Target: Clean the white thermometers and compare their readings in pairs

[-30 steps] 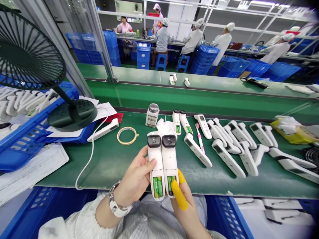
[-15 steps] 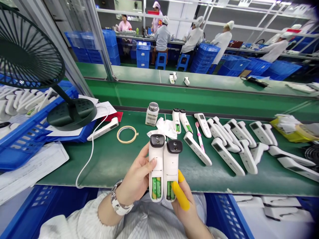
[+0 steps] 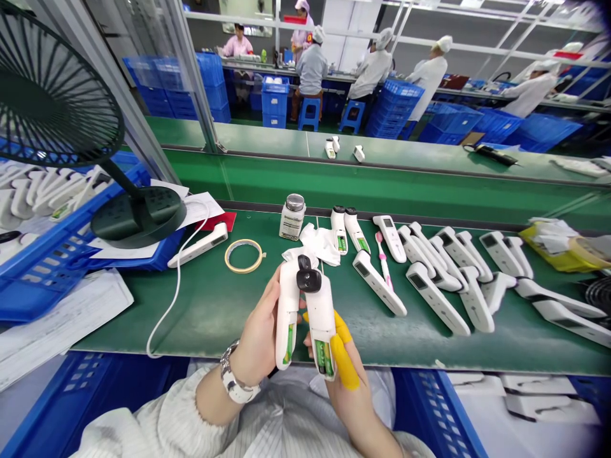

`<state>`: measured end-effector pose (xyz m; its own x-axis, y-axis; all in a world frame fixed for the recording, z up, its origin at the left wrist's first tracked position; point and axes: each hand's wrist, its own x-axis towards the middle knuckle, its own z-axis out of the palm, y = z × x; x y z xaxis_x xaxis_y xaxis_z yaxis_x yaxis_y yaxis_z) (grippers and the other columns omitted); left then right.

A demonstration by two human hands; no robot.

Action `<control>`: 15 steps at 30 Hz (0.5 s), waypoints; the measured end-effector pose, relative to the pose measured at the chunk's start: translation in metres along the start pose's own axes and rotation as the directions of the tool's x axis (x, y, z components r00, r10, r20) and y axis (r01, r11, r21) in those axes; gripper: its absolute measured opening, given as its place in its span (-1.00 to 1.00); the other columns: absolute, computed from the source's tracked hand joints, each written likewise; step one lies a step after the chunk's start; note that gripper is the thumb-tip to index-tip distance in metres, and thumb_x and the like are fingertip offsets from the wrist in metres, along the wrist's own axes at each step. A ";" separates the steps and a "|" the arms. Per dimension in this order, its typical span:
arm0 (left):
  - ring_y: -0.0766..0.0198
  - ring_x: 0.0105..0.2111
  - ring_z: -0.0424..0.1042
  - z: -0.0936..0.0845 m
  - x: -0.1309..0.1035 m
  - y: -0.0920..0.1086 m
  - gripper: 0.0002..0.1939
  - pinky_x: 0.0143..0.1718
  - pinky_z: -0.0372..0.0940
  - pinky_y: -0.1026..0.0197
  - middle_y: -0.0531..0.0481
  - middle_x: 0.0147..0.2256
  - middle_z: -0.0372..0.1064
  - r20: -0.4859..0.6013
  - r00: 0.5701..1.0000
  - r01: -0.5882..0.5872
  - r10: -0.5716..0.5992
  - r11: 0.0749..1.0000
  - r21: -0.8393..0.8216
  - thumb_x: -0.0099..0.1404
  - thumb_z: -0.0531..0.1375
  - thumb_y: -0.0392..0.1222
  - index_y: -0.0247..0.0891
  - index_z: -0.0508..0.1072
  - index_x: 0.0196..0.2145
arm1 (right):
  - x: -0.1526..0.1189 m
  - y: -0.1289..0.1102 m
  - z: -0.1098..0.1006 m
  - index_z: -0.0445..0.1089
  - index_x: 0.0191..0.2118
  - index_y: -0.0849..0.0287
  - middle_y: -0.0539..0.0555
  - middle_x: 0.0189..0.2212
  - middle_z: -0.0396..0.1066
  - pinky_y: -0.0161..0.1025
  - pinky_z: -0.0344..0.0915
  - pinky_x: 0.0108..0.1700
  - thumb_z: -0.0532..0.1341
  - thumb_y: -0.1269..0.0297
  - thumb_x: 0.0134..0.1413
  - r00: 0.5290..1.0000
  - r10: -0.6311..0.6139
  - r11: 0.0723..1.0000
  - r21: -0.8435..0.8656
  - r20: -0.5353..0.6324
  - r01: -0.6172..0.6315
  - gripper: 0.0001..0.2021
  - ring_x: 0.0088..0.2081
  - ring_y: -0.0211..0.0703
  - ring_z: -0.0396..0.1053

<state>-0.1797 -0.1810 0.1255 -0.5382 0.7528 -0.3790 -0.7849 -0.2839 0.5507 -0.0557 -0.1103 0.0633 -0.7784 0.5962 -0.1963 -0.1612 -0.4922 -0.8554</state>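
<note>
My left hand (image 3: 260, 331) is closed around a white handheld infrared thermometer (image 3: 287, 299), which is turned partly on its side. Green batteries show in its uncovered compartment. In my right hand (image 3: 351, 375), with yellow finger cots on some fingers, is a second white thermometer (image 3: 320, 312), its back and open battery slot facing me. The black sensor heads of the two overlap at the top. Just beyond them lies a crumpled white tissue (image 3: 319, 243). Two more thermometers with batteries showing, one of them a white thermometer (image 3: 339, 232), lie behind it.
Several thermometers (image 3: 436, 299) lie on the right of the green bench (image 3: 210, 305), near a pink toothbrush (image 3: 382, 257). A bottle (image 3: 292, 217), a tape roll (image 3: 243, 256), a white cable (image 3: 177, 292) and a black fan (image 3: 138, 213) stand or lie leftward. Co-workers sit beyond the partition.
Both thermometers were side by side with their backs toward me. The left one has turned onto its side and the right one has tilted, so their heads now overlap.
</note>
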 end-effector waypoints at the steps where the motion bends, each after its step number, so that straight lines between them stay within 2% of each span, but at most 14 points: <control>1: 0.28 -0.51 0.35 -0.001 0.000 0.000 -0.49 -0.54 0.32 0.23 0.01 -0.42 0.37 -0.039 0.999 -0.029 0.029 1.000 0.009 0.27 0.04 0.03 0.05 0.09 0.16 | 0.000 0.001 0.001 0.33 -0.03 -0.09 -0.03 -0.27 0.50 -0.26 0.35 -0.18 0.19 0.13 0.07 1.000 -0.007 1.000 0.024 -0.017 0.007 -0.69 -0.24 -0.18 0.43; 4: 0.33 -0.50 0.34 -0.002 -0.001 0.000 -0.47 -0.44 0.34 0.21 0.02 -0.38 0.37 -0.075 0.995 -0.066 0.068 0.998 0.020 0.27 0.08 -0.08 0.11 0.06 0.17 | -0.001 -0.001 0.006 0.27 0.05 -0.11 -0.02 -0.11 0.44 -0.16 0.28 0.01 0.20 0.18 0.07 1.000 -0.026 0.997 0.075 0.006 0.026 -0.62 -0.04 -0.12 0.36; 7: 0.33 -0.46 0.36 0.001 -0.001 0.001 -0.47 -0.41 0.35 0.21 -0.01 -0.26 0.38 -0.077 0.994 -0.078 0.076 0.997 -0.014 0.27 0.09 -0.13 0.09 0.07 0.16 | 0.000 -0.006 0.014 0.17 0.12 -0.13 -0.04 0.06 0.31 -0.10 0.11 0.16 0.18 0.26 0.09 0.994 -0.090 0.993 0.078 0.061 0.086 -0.54 0.11 -0.11 0.22; 11: 0.36 -0.41 0.36 0.000 0.001 0.000 -0.51 -0.40 0.33 0.26 -0.05 -0.10 0.35 -0.072 0.993 -0.097 0.097 0.995 0.010 0.28 0.07 -0.11 0.07 0.10 0.15 | 0.001 -0.009 0.018 0.24 0.07 -0.15 -0.06 0.01 0.35 -0.14 0.13 0.14 0.20 0.28 0.08 0.987 -0.137 0.985 0.120 0.083 0.127 -0.58 0.02 -0.18 0.29; 13: 0.36 -0.37 0.37 -0.004 -0.001 -0.003 -0.50 -0.36 0.33 0.28 -0.05 -0.05 0.34 -0.085 0.980 -0.170 0.181 0.977 0.127 0.27 0.08 -0.10 0.05 0.10 0.16 | 0.003 -0.010 0.017 0.26 0.05 -0.14 -0.06 -0.06 0.39 -0.21 0.20 0.07 0.24 0.30 0.04 0.991 -0.121 0.983 0.143 0.057 0.112 -0.57 -0.05 -0.21 0.33; 14: 0.35 -0.32 0.39 -0.006 -0.003 -0.005 -0.48 -0.32 0.33 0.29 -0.04 -0.03 0.33 -0.075 0.962 -0.239 0.264 0.941 0.241 0.26 0.10 -0.12 0.05 0.10 0.16 | 0.003 -0.010 0.017 0.27 0.04 -0.12 -0.06 -0.09 0.41 -0.26 0.25 0.00 0.27 0.31 0.01 0.994 -0.103 0.983 0.156 0.036 0.096 -0.56 -0.09 -0.23 0.35; 15: 0.33 -0.27 0.39 -0.008 -0.007 -0.006 -0.47 -0.25 0.32 0.28 -0.02 -0.01 0.33 -0.020 0.932 -0.328 0.363 0.862 0.386 0.24 0.12 -0.16 0.05 0.11 0.15 | 0.004 -0.010 0.016 0.29 0.02 -0.10 -0.06 -0.14 0.43 -0.31 0.30 -0.09 0.29 0.32 -0.02 0.998 -0.067 0.983 0.173 0.019 0.063 -0.56 -0.15 -0.25 0.37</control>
<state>-0.1737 -0.1897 0.1185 -0.7924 0.5864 -0.1679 -0.3817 -0.2619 0.8864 -0.0671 -0.1128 0.0790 -0.7773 0.6157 -0.1297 -0.3119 -0.5560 -0.7705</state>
